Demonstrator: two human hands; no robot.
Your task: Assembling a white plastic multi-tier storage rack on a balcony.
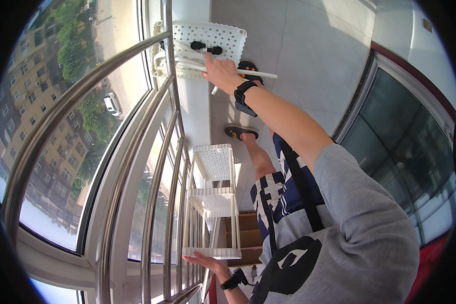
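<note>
My right hand (223, 75) reaches over a white perforated plastic shelf tray (230, 34) at the top of the view. Its index finger points toward the black caster wheels (206, 48) lying on the tray. Several white tubes (256, 74) lie across the tray, passing beside and under the hand. Its fingers look spread, and the undersides are hidden. At the bottom, my left hand (207, 262) is open with fingers stretched out, against the near edge of a white tiered rack (213, 252). Star-shaped holes dot the rack's shelves, which are joined by white tubes.
A metal railing (106, 223) and window run along the left, with buildings and a white car (111, 104) outside. My feet in dark sandals (241, 132) stand on grey floor tiles (309, 55). A sliding glass door (400, 137) is on the right; brown shelving (248, 230) stands behind the rack.
</note>
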